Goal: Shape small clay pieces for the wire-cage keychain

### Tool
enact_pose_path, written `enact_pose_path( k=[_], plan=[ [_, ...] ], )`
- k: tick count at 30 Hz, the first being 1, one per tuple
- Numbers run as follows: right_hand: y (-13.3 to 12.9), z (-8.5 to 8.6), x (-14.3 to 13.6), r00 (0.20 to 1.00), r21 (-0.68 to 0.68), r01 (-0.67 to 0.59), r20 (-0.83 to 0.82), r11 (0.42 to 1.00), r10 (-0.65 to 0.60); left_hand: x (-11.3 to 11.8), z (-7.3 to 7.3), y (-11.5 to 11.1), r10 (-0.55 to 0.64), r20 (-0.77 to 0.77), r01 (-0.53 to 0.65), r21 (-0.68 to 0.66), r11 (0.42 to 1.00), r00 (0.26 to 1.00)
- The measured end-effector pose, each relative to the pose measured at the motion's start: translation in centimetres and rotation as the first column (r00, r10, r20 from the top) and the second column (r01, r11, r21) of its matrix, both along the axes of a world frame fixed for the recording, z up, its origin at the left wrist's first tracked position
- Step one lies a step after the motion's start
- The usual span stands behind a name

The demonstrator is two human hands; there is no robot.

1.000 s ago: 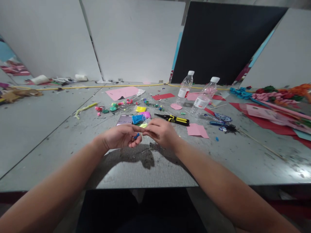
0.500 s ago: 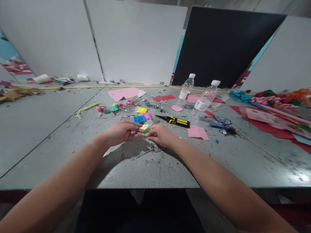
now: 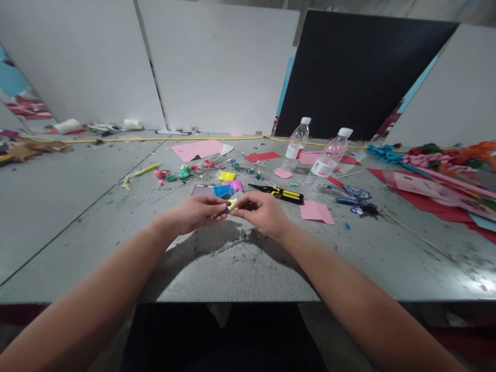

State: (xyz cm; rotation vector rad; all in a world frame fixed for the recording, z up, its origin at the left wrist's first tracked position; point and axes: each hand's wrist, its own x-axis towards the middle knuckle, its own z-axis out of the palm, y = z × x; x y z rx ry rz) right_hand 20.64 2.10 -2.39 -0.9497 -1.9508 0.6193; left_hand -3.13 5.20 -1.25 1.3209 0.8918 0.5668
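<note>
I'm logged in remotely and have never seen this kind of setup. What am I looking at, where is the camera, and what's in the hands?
There is no machine here: these are a person's two bare hands. The one camera sits on the person's head and looks forward and down, so both forearms reach in from the bottom edge. The left hand and right hand meet over a grey table, pinching a small yellow-green bit, seemingly with a bit of blue, between their fingers. Just behind them lie small coloured packets, a phone, black-and-yellow pliers, pink paper and two clear water bottles. White and black boards stand at the back.
</note>
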Motion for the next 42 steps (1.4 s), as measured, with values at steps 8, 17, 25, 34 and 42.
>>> enact_pose_path(
  k=[8, 17, 25, 34, 42],
  plan=[
    [-0.4, 0.1, -0.6, 0.997, 0.079, -0.045, -0.058, 0.996, 0.05, 0.3, 0.0, -0.3, -0.03, -0.05, 0.034, 0.075, 0.997, 0.998],
    [-0.8, 0.3, -0.9, 0.991, 0.092, -0.127, -0.034, 0.988, 0.13, 0.3, 0.1, -0.3, -0.047, -0.134, 0.069, 0.168, 0.983, 0.99],
    [1.4, -0.2, 0.8, 0.975, 0.02, 0.122, -0.188, 0.992, -0.116, -0.2, 0.2, -0.1, -0.068, -0.349, 0.19, 0.33, 0.925, 0.935],
    [0.9, -0.3, -0.1, 0.995, 0.061, 0.077, -0.074, 0.995, -0.072, 0.8, 0.1, 0.0, -0.057, -0.574, 0.427, 0.536, 0.729, 0.817],
    [0.4, -0.2, -0.3, 0.998, 0.181, -0.002, 0.06, 0.984, -0.009, 1.6, 1.0, -1.1, 0.151, -0.462, 0.135, 0.53, 0.837, 0.874]
  ],
)
